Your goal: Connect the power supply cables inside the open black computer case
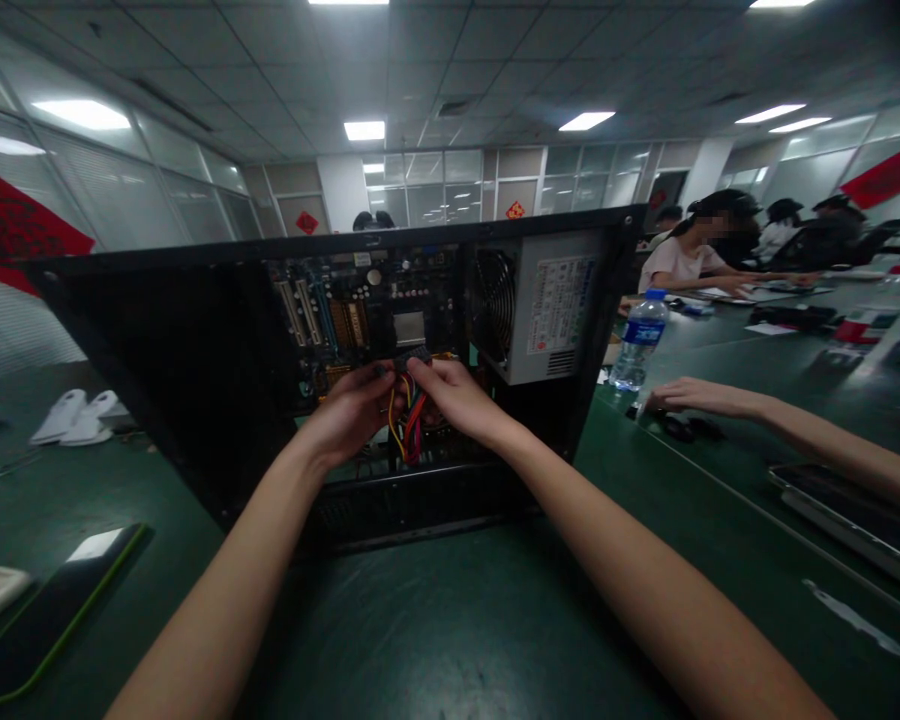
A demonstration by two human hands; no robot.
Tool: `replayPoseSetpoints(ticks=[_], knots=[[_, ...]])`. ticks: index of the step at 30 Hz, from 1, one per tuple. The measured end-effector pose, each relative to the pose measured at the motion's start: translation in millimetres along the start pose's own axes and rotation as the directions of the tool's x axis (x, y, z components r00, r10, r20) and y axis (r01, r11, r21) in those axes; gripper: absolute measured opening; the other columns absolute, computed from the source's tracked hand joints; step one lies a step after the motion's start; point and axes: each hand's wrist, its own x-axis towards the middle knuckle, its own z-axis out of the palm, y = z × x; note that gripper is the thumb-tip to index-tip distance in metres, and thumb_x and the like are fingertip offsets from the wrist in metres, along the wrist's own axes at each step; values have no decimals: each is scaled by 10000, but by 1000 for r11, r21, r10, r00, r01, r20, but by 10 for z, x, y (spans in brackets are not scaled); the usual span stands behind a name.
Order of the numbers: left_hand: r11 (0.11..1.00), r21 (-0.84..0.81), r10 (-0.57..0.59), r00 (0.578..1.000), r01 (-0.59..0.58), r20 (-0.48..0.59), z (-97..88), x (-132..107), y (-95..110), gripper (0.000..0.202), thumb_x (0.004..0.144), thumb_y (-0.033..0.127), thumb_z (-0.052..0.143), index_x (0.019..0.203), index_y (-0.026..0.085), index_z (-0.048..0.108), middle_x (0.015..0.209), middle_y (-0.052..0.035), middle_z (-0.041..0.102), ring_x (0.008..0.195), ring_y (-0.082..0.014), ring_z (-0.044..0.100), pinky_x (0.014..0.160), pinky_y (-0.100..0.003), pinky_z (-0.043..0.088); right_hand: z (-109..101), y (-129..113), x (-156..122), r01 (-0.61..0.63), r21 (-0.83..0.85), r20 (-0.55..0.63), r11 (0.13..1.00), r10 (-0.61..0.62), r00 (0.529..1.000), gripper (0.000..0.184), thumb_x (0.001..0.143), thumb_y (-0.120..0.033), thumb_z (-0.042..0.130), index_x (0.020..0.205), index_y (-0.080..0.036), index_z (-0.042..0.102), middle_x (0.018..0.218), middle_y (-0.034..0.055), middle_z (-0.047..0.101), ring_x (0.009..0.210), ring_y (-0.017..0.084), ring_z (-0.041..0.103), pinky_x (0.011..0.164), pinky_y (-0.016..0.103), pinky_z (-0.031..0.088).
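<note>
One computer case (435,500), one motherboard (379,300), one power supply (562,305), one blue-capped bottle (637,345)

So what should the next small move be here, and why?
Probably turn the black cable connector to check its hidden side: the right hand pinches it in front of the motherboard, the left hand is close beside it, coloured wires hang below, and the grip covers part of it.

no text is legible; the print on the power supply label (560,305), the bottle label (642,333) and the red sign (19,222) at left is too blurred
</note>
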Motion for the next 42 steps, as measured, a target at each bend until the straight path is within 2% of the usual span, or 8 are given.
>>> replayPoseSetpoints(ticks=[5, 12, 18, 26, 30, 34, 37, 42], knots=[[995, -100, 4, 1000, -5, -12, -6, -4, 34, 162, 796, 88, 764, 942, 124, 705, 829, -41, 721, 701, -109, 667, 663, -201, 543, 10, 22, 0, -23, -56, 3, 998, 23, 1000, 671, 847, -826, 483, 628, -194, 526, 513, -23, 519, 437, 93, 484, 408, 212, 352], [1000, -26, -5, 1000, 5, 22, -7, -20, 29, 200, 802, 129, 783, 981, 125, 694, 852, -61, 737, 717, -142, 695, 670, -225, 558, -42, 39, 0, 2, -101, 9, 995, -1, 1000, 706, 839, -861, 444, 634, -192, 541, 530, -17, 524, 464, 100, 482, 428, 220, 360], [998, -62, -11, 998, 15, 63, 60, -68, 46, 181, 762, 110, 797, 879, 111, 659, 715, 8, 611, 550, -67, 538, 575, -200, 494, 15, 18, -31, 32, -62, 102, 998, -25, 994, 690, 833, -845, 484, 693, -176, 582, 545, -12, 550, 456, 95, 443, 435, 217, 329], [993, -43, -107, 993, 109, 51, 113, -71, 75, 162, 805, 149, 768, 835, 118, 611, 697, 35, 517, 456, -7, 361, 464, -146, 356, -4, -33, -16, 147, -266, -114, 953, -183, 977, 724, 856, -854, 405, 545, -202, 454, 517, -21, 444, 510, 105, 412, 494, 250, 277], [993, 15, -120, 990, 119, 73, 93, -86, 88, 223, 750, 141, 822, 818, 114, 612, 651, 68, 452, 442, 12, 291, 445, -126, 297, -16, -5, -1, 111, -273, -125, 956, -150, 981, 701, 878, -835, 387, 561, -211, 427, 529, -22, 425, 542, 117, 410, 519, 258, 283], [989, 81, -127, 988, 121, 84, 79, -101, 74, 275, 723, 229, 869, 817, 105, 642, 610, 85, 410, 442, 7, 246, 439, -141, 277, -33, 12, 11, 152, -277, -84, 949, -182, 980, 678, 902, -801, 380, 592, -204, 459, 582, -24, 412, 581, 118, 400, 557, 260, 294], [986, 146, -86, 996, 80, 30, 99, -91, 45, 332, 692, 291, 898, 746, 114, 622, 560, 99, 359, 442, -5, 236, 426, -154, 247, -29, 12, 11, 178, -316, -43, 932, -201, 979, 674, 925, -772, 367, 589, -198, 479, 595, -21, 419, 591, 118, 395, 573, 266, 289], [973, 231, 48, 995, -26, -88, 148, -47, -17, 467, 583, 373, 951, 646, 139, 552, 541, 88, 381, 458, -21, 288, 419, -173, 217, -3, -16, -21, 204, -366, -44, 908, -236, 971, 671, 948, -748, 351, 546, -212, 404, 534, -34, 363, 542, 109, 357, 550, 276, 249]])
